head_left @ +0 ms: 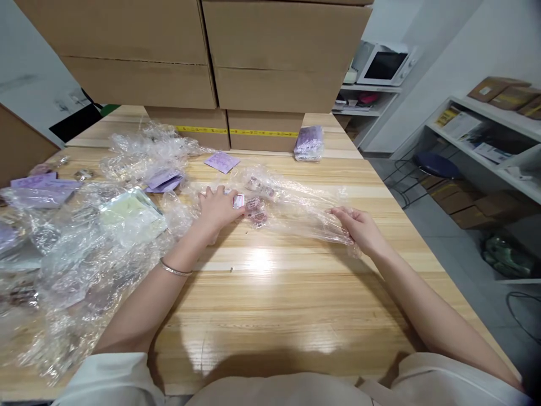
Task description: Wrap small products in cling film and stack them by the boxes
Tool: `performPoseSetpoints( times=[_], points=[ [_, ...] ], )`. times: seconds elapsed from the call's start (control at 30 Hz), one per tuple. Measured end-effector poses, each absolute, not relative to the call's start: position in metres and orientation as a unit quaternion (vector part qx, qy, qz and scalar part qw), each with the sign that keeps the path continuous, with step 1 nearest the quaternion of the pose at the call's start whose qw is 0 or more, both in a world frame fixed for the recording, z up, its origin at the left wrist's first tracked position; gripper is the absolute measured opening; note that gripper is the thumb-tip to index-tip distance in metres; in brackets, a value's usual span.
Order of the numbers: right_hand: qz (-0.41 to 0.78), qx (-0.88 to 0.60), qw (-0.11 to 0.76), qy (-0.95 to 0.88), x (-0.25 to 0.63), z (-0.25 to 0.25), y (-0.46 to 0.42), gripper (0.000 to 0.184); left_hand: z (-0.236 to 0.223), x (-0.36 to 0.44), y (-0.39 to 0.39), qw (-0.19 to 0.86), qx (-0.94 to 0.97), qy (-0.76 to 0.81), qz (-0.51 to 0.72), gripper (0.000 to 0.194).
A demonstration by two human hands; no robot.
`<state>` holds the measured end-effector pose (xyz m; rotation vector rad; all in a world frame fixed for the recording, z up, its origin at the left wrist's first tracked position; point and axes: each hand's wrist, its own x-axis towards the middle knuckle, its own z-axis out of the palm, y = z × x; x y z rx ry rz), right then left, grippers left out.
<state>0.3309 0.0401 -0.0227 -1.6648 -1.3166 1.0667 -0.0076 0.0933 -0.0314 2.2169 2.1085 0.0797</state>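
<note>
A long clear plastic bag (300, 211) lies stretched across the middle of the wooden table. At its right end my right hand (358, 228) is closed, pinching the film between thumb and fingers. My left hand (217, 207) rests palm down at the bag's left end, fingers spread over crumpled film. Beside its thumb are a small white label with a red border (238, 201) and small reddish-brown packets (256, 211) that seem to lie within or under the film. A purple sachet (222, 162) lies flat just beyond my left hand.
Crumpled clear plastic (84, 270) covers the table's left side, with a pale green packet (133, 211) and purple sachets (165, 180) among it. Cardboard boxes (287, 51) stand stacked along the back. A wrapped purple pack (309, 143) sits at the back right, before the boxes.
</note>
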Motion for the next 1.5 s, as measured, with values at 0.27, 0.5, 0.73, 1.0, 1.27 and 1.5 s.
performPoseSetpoints(
  times=[0.27,0.5,0.73,1.0,1.27,1.5],
  points=[
    [0.441,-0.642,0.426,-0.460,0.342,-0.035,0.010,0.039,-0.027,-0.022,0.100,0.060,0.680,0.731,-0.024,0.069],
    [0.493,-0.698,0.346,-0.387,0.363,-0.033,-0.023,0.044,-0.029,-0.054,0.111,-0.006,0.645,0.764,-0.034,0.048],
    [0.048,-0.769,0.160,-0.617,0.378,-0.030,-0.024,0.066,0.010,0.004,0.070,-0.057,0.746,0.649,0.135,0.040],
    [0.121,-0.611,0.137,-0.770,0.336,-0.013,0.038,0.096,-0.010,0.069,0.011,0.129,0.793,0.595,-0.023,0.080],
    [0.250,-0.650,0.101,-0.711,0.348,0.004,0.069,0.034,-0.015,0.056,0.019,0.155,0.829,0.533,-0.071,0.045],
    [0.039,-0.699,0.240,-0.673,0.349,0.017,0.063,0.030,-0.040,0.041,0.050,0.099,0.829,0.549,0.045,0.040]
  ],
)
